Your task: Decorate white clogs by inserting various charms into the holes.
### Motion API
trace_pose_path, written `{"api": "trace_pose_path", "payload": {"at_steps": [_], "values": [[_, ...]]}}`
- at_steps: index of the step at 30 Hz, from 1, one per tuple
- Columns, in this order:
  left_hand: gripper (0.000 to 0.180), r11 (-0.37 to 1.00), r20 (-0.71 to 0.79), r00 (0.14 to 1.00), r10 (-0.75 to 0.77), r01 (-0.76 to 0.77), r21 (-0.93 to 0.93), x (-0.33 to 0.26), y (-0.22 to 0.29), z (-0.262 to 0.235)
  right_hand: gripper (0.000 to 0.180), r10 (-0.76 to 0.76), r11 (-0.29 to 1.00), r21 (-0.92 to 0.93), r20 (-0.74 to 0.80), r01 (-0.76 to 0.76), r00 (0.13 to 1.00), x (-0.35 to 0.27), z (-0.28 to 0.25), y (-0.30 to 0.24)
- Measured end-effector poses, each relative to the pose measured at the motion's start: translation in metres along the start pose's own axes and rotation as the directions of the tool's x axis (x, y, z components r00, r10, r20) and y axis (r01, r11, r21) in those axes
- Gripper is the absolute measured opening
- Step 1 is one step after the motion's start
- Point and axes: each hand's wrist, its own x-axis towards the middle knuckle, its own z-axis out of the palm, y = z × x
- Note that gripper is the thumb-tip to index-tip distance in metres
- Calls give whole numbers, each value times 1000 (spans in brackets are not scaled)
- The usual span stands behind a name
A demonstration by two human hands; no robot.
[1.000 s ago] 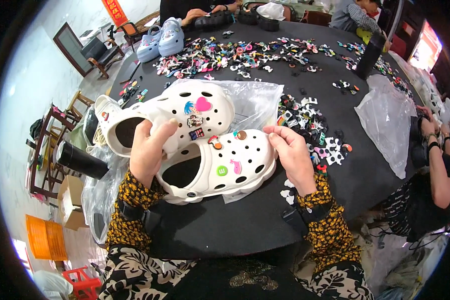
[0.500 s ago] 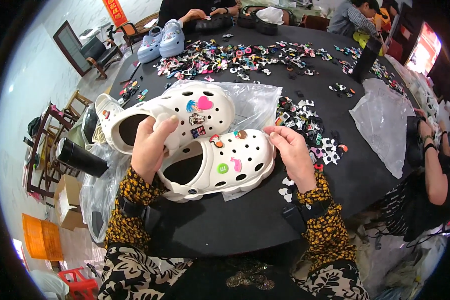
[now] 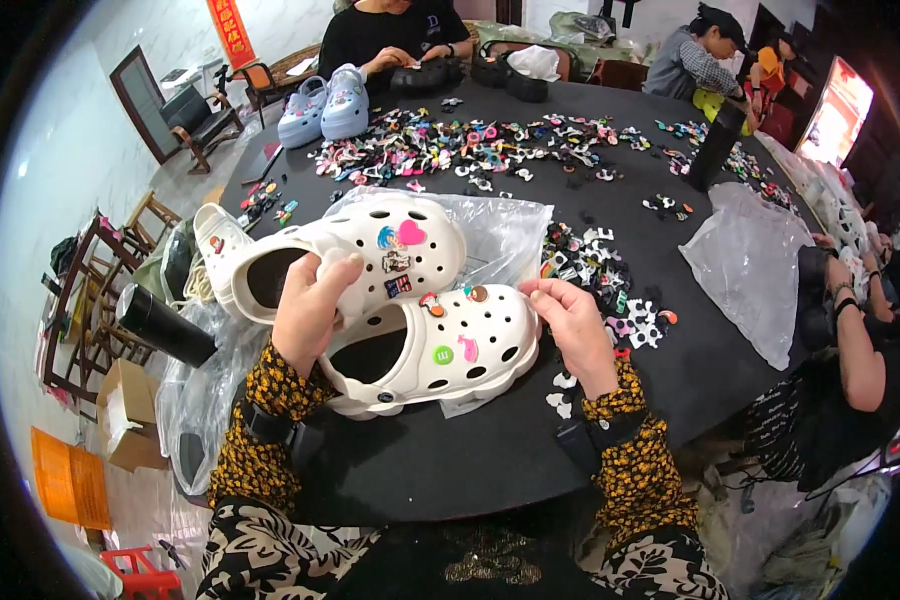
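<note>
Two white clogs lie side by side over the near part of the table, both dotted with small charms. My left hand (image 3: pixel 310 305) is closed around the inner side of the far clog (image 3: pixel 425 212), its thumb on top, where the two shoes meet. At the toe of the near clog (image 3: pixel 495 345), the thumb and forefinger of my right hand (image 3: pixel 573 325) pinch together against the edge. The near clog bears a green round charm (image 3: pixel 442 355) and a pink charm (image 3: pixel 468 346). On the far one sits a pink heart charm (image 3: pixel 411 232).
Beneath the clogs is a clear plastic bag (image 3: pixel 510 225). Piles of shoe charms (image 3: pixel 460 145) spread over the black table (image 3: pixel 450 480). Light blue clogs (image 3: pixel 344 105), a black bottle (image 3: pixel 165 325) and a black tumbler (image 3: pixel 716 148) stand around. Other people work across and at the right.
My view has tilted up slightly, so the background sits lower. Both hands keep their places on the white clogs, with hardly any movement against them.
</note>
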Motion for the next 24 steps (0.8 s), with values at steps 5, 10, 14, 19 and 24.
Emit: {"api": "trace_pose_path", "payload": {"at_steps": [5, 10, 14, 19, 24], "values": [[31, 997, 33, 999, -24, 22, 70, 0, 0, -4, 24, -3, 1000, -20, -10, 3, 1000, 0, 0, 0], [31, 992, 38, 998, -49, 44, 119, 1, -1, -6, 24, -17, 1000, 2, -5, 17, 1000, -1, 1, -1], [30, 995, 13, 1000, -6, 4, 97, 2, -4, -5, 24, 37, 998, -44, 4, -37, 999, -1, -1, -1], [29, 991, 22, 999, -49, 46, 125, 0, -2, -4, 24, 22, 1000, -19, 3, -22, 1000, 1, -1, 0], [30, 989, 47, 998, -28, 20, 146, 0, -2, -4, 25, 23, 1000, -7, 3, -23, 1000, 0, -1, -2]]}}
